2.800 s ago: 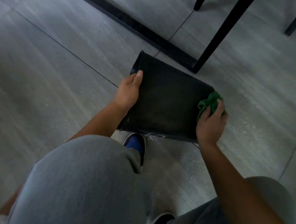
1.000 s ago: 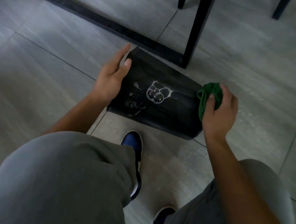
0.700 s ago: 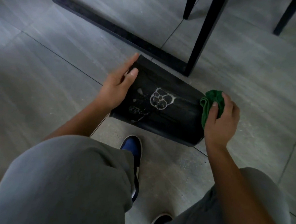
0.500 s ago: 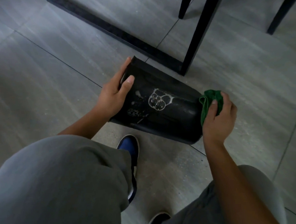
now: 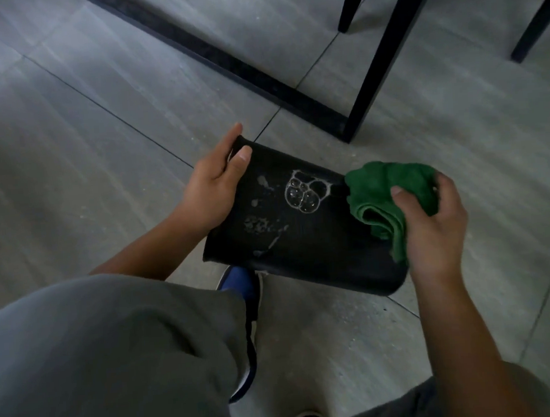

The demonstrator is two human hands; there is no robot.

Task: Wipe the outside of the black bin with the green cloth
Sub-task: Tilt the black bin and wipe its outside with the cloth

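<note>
The left hand (image 5: 215, 188) grips the rim end of the black bin (image 5: 305, 238): the thumb lies along the upper wall, and the fingers curl over the rim edge on the far side. The left forearm runs from the lower left up to this end. The right hand (image 5: 430, 220) holds the bunched green cloth (image 5: 386, 189), with the thumb pressed on top of the folds and the fingers wrapped round the far side. The cloth touches the bin's upper wall at the base end.

The black bin lies on its side, held between the 2 hands above the tiled floor (image 5: 100, 155). Its long axis runs from the left hand, at upper left, to the right hand, at lower right. The open end points to the left hand; the closed base is below the right hand.

A cluster of soap bubbles (image 5: 305, 194) sits on the upper wall between the 2 hands, nearer the cloth. Smaller foam patches (image 5: 258, 224) lie nearer the left hand. A blue shoe (image 5: 239, 280) shows just below the bin.
</note>
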